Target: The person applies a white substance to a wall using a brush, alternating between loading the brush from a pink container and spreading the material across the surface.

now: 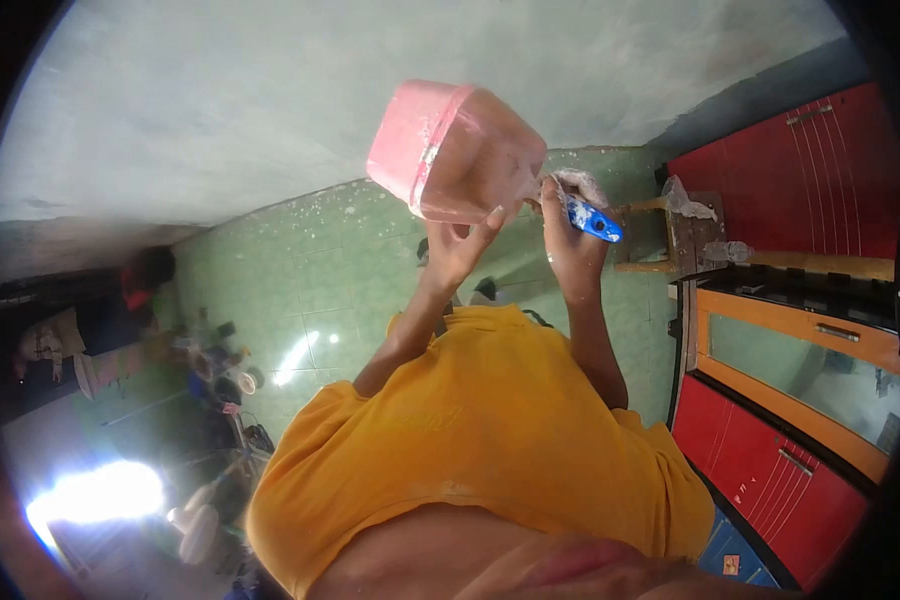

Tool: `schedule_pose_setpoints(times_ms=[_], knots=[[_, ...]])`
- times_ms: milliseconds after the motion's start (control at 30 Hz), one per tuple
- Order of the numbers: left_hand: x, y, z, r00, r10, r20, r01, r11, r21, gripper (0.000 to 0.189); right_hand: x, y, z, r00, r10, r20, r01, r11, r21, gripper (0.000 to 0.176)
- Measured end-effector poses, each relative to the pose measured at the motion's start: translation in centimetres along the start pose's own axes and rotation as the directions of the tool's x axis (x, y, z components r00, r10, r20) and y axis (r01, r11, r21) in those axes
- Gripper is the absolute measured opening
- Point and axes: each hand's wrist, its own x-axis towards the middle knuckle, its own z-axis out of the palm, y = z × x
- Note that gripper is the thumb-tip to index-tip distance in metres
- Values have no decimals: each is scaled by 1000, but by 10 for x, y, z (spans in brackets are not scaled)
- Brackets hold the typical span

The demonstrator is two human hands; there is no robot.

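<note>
My left hand (455, 252) grips a pink plastic tub (420, 140) by its lower side, fingers partly hidden behind it. The tub is tilted with its mouth towards me, and white smears mark its rim and inside. In my right hand (575, 245) is a blue-handled paintbrush (595, 220), spattered with white; its far end points to the tub's near right edge, and I cannot make out the bristles clearly. A whitish lump (580, 185) shows by the right fingers. Both hands are raised in front of my chest.
A whitish-grey wall (270, 100) rises ahead above a green tiled floor (310, 250) with white spots. Red cabinets (800, 170) and an orange-framed glass cabinet (800, 360) stand right, near a small wooden stand (695, 235) with plastic on it. Blurred clutter (220, 370) lies left.
</note>
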Motion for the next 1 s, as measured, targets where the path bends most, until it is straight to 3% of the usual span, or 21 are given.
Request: schedule_pose_setpoints(times_ms=[67,167,267,367,433,500,667,733,833,933,1000], knots=[[-4,-11,2,1000,-4,18,2,998,58,60,-3,1,-9,999,21,-32,-17,994,106,7],[-9,-21,9,999,-31,8,30,995,99,64,-3,2,-26,999,31,-32,-30,999,25,7],[-12,-18,22,998,-30,-58,34,996,85,73,-8,5,-42,989,134,-69,-116,968,223,11],[-14,-18,23,982,-159,-98,164,985,48,78,-8,20,-55,922,359,-142,-260,850,457,15],[-11,-12,28,988,-116,-106,113,993,-36,78,-11,35,-63,891,445,-93,-302,731,612,16],[-11,-13,26,988,-118,-103,106,988,-111,77,-14,43,-68,864,503,-29,-325,599,732,18],[-13,-17,14,976,-183,-122,157,968,-195,73,-17,63,-70,820,572,24,-329,437,837,24],[-13,-5,12,974,-168,-151,116,945,-307,81,-12,66,-65,820,570,57,-314,365,877,25],[-11,-3,1,973,-150,-174,76,926,-370,85,10,62,-54,851,522,54,-293,387,874,22],[-5,6,-12,967,-129,-221,56,950,-308,72,49,44,-29,913,406,47,-276,528,803,22],[-3,13,-24,961,-130,-244,56,955,-291,67,85,15,-2,976,214,26,-169,684,709,20]])
